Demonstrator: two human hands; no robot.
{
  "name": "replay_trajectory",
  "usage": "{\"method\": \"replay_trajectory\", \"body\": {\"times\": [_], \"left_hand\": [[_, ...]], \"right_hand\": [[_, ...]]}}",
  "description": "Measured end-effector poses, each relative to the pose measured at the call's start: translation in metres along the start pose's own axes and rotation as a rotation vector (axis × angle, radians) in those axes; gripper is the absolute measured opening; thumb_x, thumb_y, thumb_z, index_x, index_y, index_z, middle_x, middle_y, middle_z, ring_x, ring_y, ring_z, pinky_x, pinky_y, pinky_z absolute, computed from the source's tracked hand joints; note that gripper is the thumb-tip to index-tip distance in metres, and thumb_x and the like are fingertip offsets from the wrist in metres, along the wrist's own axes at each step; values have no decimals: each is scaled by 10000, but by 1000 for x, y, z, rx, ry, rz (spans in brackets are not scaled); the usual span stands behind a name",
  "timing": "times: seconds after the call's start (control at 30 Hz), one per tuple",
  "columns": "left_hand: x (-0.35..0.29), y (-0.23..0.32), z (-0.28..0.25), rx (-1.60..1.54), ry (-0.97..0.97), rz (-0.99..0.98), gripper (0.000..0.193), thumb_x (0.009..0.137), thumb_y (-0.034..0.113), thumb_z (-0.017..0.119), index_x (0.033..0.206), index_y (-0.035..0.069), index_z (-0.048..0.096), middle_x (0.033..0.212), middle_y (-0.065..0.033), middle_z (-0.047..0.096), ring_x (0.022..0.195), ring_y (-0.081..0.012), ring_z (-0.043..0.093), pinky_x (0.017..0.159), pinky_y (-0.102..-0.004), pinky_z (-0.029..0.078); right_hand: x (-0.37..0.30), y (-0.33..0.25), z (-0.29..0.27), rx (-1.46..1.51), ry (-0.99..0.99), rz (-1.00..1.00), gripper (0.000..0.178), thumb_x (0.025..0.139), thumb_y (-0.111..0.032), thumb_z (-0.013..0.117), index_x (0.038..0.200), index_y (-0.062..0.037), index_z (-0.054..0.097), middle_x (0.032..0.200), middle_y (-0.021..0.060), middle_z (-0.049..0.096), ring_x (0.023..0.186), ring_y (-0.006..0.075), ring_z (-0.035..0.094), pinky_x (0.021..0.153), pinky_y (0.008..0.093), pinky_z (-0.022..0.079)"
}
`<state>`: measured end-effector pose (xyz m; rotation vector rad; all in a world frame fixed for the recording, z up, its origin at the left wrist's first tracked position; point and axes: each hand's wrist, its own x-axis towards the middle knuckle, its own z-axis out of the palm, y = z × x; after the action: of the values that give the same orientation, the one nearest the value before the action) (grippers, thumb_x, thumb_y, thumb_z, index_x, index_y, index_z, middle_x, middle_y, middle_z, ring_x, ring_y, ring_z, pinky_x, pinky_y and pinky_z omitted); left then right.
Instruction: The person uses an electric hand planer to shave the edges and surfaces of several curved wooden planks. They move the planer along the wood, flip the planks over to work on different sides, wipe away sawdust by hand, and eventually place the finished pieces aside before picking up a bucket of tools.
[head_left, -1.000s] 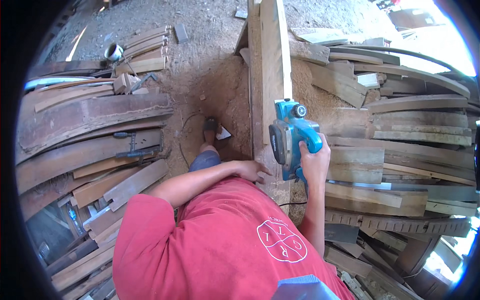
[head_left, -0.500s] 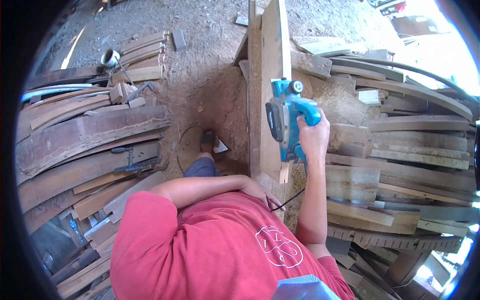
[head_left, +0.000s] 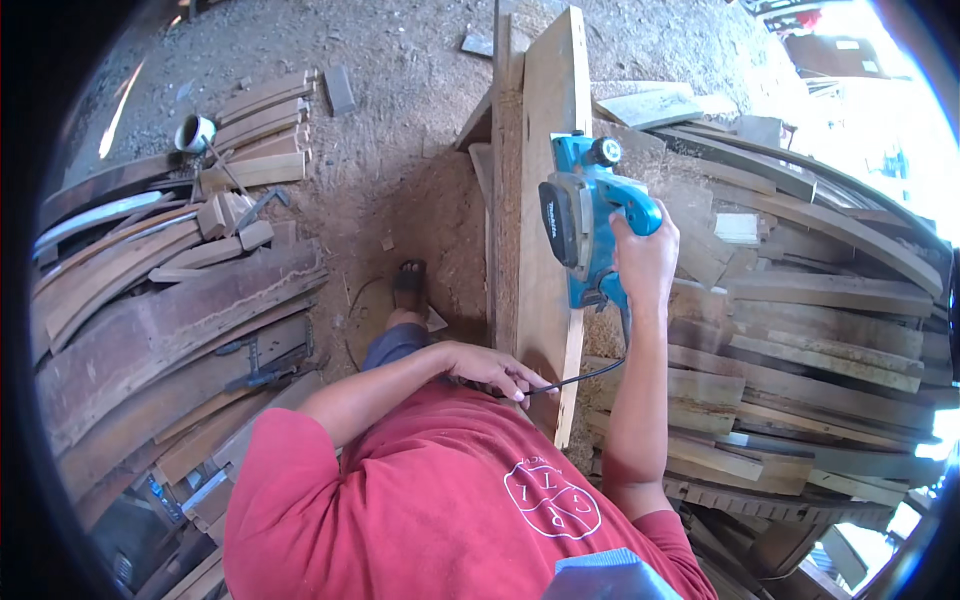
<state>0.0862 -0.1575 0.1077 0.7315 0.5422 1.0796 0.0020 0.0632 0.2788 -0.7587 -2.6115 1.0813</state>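
My right hand (head_left: 645,262) is wrapped shut around the top handle of the blue electric hand planer (head_left: 585,225), fingers closed firmly on the grip. The planer sits flat on the narrow top edge of the long pale wooden plank (head_left: 545,200), which runs from 6 toward 12 o'clock ahead of me. The tool is about mid-length on it, just to the 3 o'clock side of the plank's centreline.

My left hand (head_left: 490,368) is at 6 o'clock from the planer, resting at the plank's near end. Its fingers are curled loosely over the thin black power cord (head_left: 585,377); whether they actually pinch the cord I cannot tell.

Handling, as I judge it: the planer is rigid plastic and metal, moderately heavy and nose-heavy. The rear handle is the right hold, with the round front knob (head_left: 604,151) as a second point. The sole is slick and the edge narrow, so it tips easily. The plank is stiff and rough, standing on edge.

At 9 o'clock lies a stack of curved dark boards (head_left: 170,310), at 3 o'clock a heap of weathered planks (head_left: 820,330). The floor (head_left: 400,120) is sawdust-covered.
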Motion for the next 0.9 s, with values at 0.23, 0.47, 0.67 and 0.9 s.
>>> {"method": "replay_trajectory", "body": {"times": [0.23,0.47,0.67,0.9], "left_hand": [[-17,41,-49,-40,78,75,723,1054,266,644,1677,137,301,1444,-82,619,1319,-181,538,1173,-355,359],[-45,78,-66,659,608,278,831,962,187,681,1684,239,272,1569,-227,418,1476,-364,393,1258,-462,300],[-46,100,-80,993,612,274,836,937,195,694,1649,409,313,1254,-190,515,1208,-388,529,1089,-492,455],[-39,98,-97,1176,576,339,829,928,177,709,1631,428,350,1202,-151,540,1107,-342,575,967,-468,504]], "right_hand": [[73,-36,26,-10,24,91,265,852,-117,742,1080,16,727,848,159,724,763,242,677,795,388,529],[144,-63,53,-38,85,100,277,839,-142,752,1061,24,741,824,159,725,751,231,680,790,384,532],[206,-67,77,-28,139,-31,126,854,-91,767,905,3,701,606,29,590,472,106,535,444,299,419],[269,-92,95,-4,146,21,146,838,-96,784,821,-15,664,621,36,595,464,108,522,432,303,420]]}}
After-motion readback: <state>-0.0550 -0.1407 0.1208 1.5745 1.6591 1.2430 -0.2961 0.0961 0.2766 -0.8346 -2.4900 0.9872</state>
